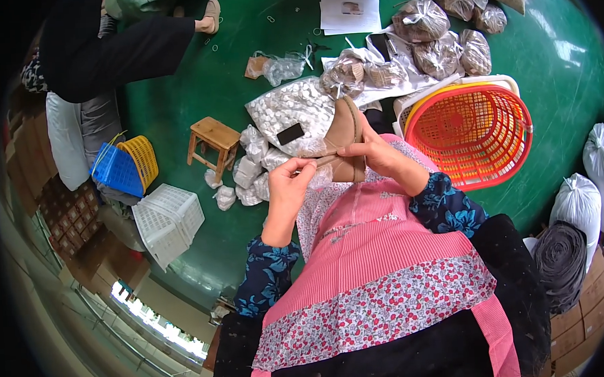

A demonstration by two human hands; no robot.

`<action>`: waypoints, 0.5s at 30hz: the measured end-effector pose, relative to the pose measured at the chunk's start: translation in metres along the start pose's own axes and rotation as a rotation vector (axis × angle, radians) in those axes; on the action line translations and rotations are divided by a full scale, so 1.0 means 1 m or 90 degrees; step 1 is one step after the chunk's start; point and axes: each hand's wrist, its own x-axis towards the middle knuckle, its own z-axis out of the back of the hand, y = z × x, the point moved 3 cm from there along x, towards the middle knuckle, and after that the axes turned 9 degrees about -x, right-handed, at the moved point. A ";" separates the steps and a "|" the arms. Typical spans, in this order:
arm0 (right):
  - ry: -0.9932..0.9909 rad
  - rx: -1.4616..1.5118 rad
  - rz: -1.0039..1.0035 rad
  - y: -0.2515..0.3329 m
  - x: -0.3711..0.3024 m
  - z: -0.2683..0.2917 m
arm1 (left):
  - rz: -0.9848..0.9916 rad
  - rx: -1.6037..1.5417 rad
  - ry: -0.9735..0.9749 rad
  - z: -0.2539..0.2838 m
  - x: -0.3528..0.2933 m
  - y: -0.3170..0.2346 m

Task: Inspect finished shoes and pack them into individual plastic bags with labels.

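My right hand point(380, 150) wraps around a pair of tan shoes point(345, 123) held over my lap, its thumb lying across them. At their left end my left hand point(291, 185) is closed in a pinch, thumb against forefinger. What sits between those fingertips is too small to make out. Clear plastic point(321, 178) shows just beside the left fingers, under the shoes. Beyond the hands lies a large clear bag of small white pieces point(281, 111), with a black phone point(290, 134) on top.
Small white packets point(248, 171) are heaped left of my hands by a wooden stool point(213, 135). Nested red and yellow baskets point(528, 130) stand at right. Bagged brown items point(438, 57) and paper sheets point(350, 23) lie ahead. A white crate point(169, 223) and another person's leg point(131, 57) are at left.
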 end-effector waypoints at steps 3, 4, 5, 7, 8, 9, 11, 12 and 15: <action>0.008 -0.011 0.000 0.001 -0.003 0.001 | 0.006 0.045 -0.005 0.001 0.000 0.002; 0.014 -0.037 0.019 0.001 -0.003 0.002 | -0.010 0.040 -0.010 0.000 0.001 0.000; 0.015 -0.038 0.023 0.000 -0.002 0.002 | -0.026 0.035 -0.016 0.000 0.002 -0.002; -0.004 -0.137 0.033 -0.006 -0.003 0.007 | -0.025 0.034 -0.012 -0.003 0.002 -0.010; 0.000 -0.113 0.028 -0.014 -0.001 0.009 | -0.021 0.032 -0.009 -0.004 0.002 -0.013; 0.001 -0.114 0.031 -0.010 -0.002 0.006 | -0.025 0.032 -0.008 -0.003 0.003 -0.014; -0.013 -0.102 0.033 -0.004 -0.004 -0.004 | -0.038 0.036 0.006 -0.002 0.004 -0.015; -0.011 -0.067 0.017 0.002 -0.006 -0.007 | -0.041 0.036 0.007 -0.002 0.004 -0.015; -0.026 -0.030 0.006 -0.001 -0.003 -0.008 | -0.040 0.039 0.016 -0.003 0.004 -0.017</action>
